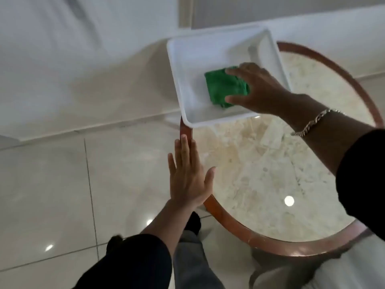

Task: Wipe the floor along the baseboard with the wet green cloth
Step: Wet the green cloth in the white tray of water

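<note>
A folded green cloth (223,87) lies inside a white plastic tub (183,80) that stands on the far edge of a round marble-topped table (260,163). My right hand (258,88) rests on the cloth inside the tub, fingers spread around its right side, touching it; whether it grips the cloth I cannot tell. My left hand (187,174) is flat and open, fingers together, resting on the table's left wooden rim. The baseboard (93,127) runs along the white wall at the left, where the wall meets the glossy tiled floor (52,184).
The tub overhangs the table's far-left rim. The table's red-brown wooden rim (260,238) curves close in front of my legs. My dark-socked foot (192,223) stands on the tiles beside the table. A wall corner (185,13) rises behind the tub.
</note>
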